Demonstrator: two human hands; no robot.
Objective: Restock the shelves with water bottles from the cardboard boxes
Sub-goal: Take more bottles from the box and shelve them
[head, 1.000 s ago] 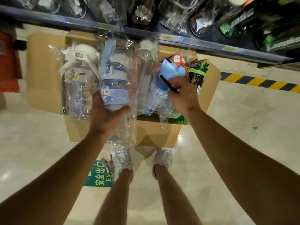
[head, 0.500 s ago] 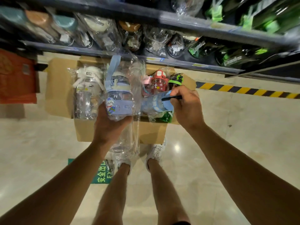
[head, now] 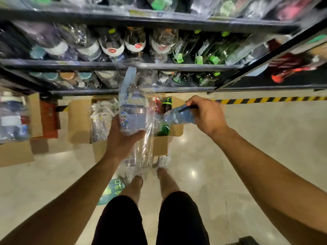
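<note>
My left hand grips a lavender water bottle with a cartoon print, wrapped in clear plastic, upright above the open cardboard box. My right hand holds a blue bottle lying sideways in plastic, over the box's right end. Inside the box remain a clear white-lidded bottle, a red one and a black-and-green one. The shelves ahead hold rows of wrapped bottles.
A second cardboard box with packaged goods stands at the left, beside an orange box. Yellow-black hazard tape runs along the floor at the right. My legs and white shoes stand just behind the box.
Both hands have lifted their bottles up out of the box. My view has tilted up, bringing more shelf levels into sight.
</note>
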